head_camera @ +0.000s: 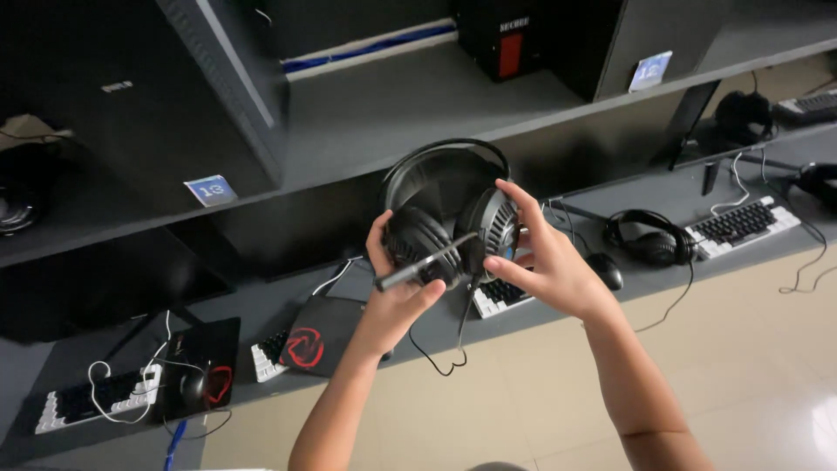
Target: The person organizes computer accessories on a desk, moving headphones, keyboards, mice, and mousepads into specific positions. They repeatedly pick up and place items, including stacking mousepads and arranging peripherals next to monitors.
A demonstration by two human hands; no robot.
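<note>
Both hands hold a black over-ear gaming headset with a boom microphone (449,228) up above the long grey desk (288,305).

Left hand (397,292) closed round the left earcup, right hand (545,262) closed on the right one; judged mid-handling, and the trailing cable needs slack. Left of the headset: white keyboard (87,401), black mouse pad with red emblem (318,336). Right: second black headset (649,240). Beige tiled floor (741,349).

Keyboards (741,225) and mouse pads (312,336) line the tabletop (261,305) along its front edge. A mouse (606,270) lies left of a second headset (649,240) there. Above the tabletop, both hands hold a headset (449,218), left hand (392,292) and right hand (545,262) on either side.
</note>
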